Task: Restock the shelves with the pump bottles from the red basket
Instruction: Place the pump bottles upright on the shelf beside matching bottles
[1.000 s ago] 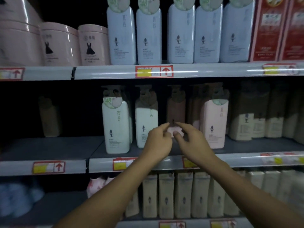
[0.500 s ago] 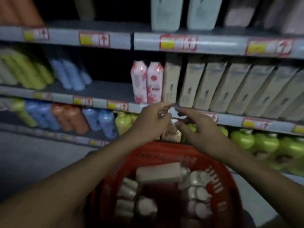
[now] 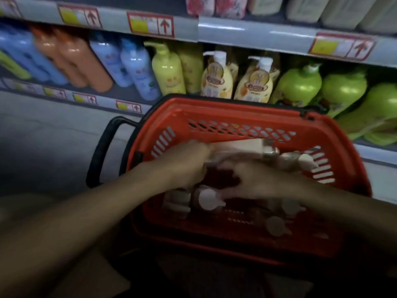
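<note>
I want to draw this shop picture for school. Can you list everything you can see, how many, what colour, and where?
red basket: one, red with black handle, on the floor before the shelves
pump bottles: several, pale white, lying in the basket; blurred, exact count unclear
blue bottles: at least three, blue, lower shelf, left
orange bottles: two, orange, between the blue ones
yellow pump bottles: two, yellow, lower shelf, middle
labelled cream pump bottles: two, cream-yellow, behind the basket
green bottles: at least three, green, lower shelf, right
price tags: several, red and yellow, on shelf edges
left hand: one, in the basket, blurred
right hand: one, in the basket, blurred
</note>
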Motion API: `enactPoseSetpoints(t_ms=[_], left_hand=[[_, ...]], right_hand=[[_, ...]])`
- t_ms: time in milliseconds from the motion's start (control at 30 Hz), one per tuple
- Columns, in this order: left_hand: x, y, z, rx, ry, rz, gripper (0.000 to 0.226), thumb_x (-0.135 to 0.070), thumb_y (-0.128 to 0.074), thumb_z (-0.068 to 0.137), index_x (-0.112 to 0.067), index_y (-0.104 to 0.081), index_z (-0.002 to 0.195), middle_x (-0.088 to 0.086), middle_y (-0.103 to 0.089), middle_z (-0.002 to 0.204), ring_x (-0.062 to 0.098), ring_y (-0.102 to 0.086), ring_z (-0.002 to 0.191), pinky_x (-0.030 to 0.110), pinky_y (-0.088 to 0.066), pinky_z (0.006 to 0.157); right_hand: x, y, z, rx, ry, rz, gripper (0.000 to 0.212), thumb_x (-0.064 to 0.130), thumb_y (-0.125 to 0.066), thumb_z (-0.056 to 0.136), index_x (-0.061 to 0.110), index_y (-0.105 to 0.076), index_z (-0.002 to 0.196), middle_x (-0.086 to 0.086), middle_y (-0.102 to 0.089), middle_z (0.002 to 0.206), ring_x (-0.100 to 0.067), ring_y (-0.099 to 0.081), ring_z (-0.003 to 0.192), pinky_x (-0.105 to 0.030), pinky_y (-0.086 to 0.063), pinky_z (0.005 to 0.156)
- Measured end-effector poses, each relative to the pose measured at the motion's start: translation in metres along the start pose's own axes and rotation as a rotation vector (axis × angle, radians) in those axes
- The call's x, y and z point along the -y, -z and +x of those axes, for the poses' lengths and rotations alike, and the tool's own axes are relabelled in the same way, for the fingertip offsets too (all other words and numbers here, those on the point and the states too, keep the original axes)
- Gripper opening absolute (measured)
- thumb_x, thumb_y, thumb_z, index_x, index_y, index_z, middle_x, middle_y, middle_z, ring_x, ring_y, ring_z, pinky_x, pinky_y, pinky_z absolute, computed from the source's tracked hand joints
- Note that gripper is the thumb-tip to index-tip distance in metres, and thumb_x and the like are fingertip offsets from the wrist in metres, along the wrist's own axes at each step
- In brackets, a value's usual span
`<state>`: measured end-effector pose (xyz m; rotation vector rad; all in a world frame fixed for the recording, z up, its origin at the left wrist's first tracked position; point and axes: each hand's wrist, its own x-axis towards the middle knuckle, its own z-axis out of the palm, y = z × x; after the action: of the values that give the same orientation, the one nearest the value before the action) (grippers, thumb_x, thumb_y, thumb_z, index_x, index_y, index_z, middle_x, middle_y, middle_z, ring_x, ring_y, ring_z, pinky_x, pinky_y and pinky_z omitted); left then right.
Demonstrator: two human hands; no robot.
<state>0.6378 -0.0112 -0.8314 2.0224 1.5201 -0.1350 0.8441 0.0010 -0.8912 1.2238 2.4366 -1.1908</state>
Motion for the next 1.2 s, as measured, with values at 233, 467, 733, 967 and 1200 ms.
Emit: enactPoseSetpoints(t_ms=[233,467,733,967,1200], left_hand=[[0.014,-0.008,0.000,0.129,-0.050,0.041,0.051,-0.010,-0.056,0.091,-0.028,-0.055,0.139,0.008,-0.070,0.126,0.025,-0.067,0.117,0.039,-0.056,0.091],[0.031,-0.007,-0.023,-0.038,-0.066,-0.222,0.047,-0.014,-0.055,0.089,-0.032,-0.059,0.131,-0.008,-0.072,0.123,0.004,-0.065,0.112,0.011,-0.048,0.091],[0.002,-0.035,-0.038,-0.236,-0.167,-0.406,0.097,-0.044,-0.079,0.078,-0.044,-0.019,0.154,-0.026,-0.043,0.147,-0.007,-0.038,0.138,0.015,-0.033,0.113],[-0.040,-0.017,-0.026,-0.549,-0.105,-0.766,0.075,-0.032,-0.080,0.057,-0.044,-0.053,0.125,-0.027,-0.067,0.115,-0.007,-0.065,0.104,0.022,-0.056,0.079],[-0.047,0.018,-0.020,-0.149,-0.007,-1.597,0.064,-0.010,-0.066,0.041,-0.005,-0.076,0.104,0.025,-0.073,0.109,0.039,-0.067,0.100,0.053,-0.050,0.101]], right_hand=[[0.023,-0.057,0.024,0.087,0.235,-0.522,0.054,0.040,-0.034,0.102,0.026,-0.032,0.154,-0.006,-0.047,0.141,-0.037,-0.067,0.101,-0.039,-0.041,0.068],[0.033,0.005,0.001,-0.299,0.118,-0.328,0.035,0.056,-0.056,0.083,0.030,-0.059,0.106,0.004,-0.071,0.105,-0.025,-0.071,0.094,-0.036,-0.054,0.078],[0.074,0.097,-0.057,-0.770,-0.096,0.304,0.031,0.049,-0.078,0.068,0.020,-0.069,0.076,0.005,-0.071,0.059,-0.004,-0.061,0.044,-0.022,-0.046,0.044],[0.100,0.112,-0.099,-0.944,0.021,0.438,0.038,0.063,-0.069,0.076,0.026,-0.069,0.087,-0.002,-0.072,0.059,-0.018,-0.059,0.036,-0.032,-0.042,0.034],[0.080,0.087,-0.094,-0.929,-0.014,0.571,0.035,0.043,-0.079,0.078,0.028,-0.068,0.107,-0.003,-0.068,0.080,-0.018,-0.067,0.072,-0.039,-0.056,0.068]])
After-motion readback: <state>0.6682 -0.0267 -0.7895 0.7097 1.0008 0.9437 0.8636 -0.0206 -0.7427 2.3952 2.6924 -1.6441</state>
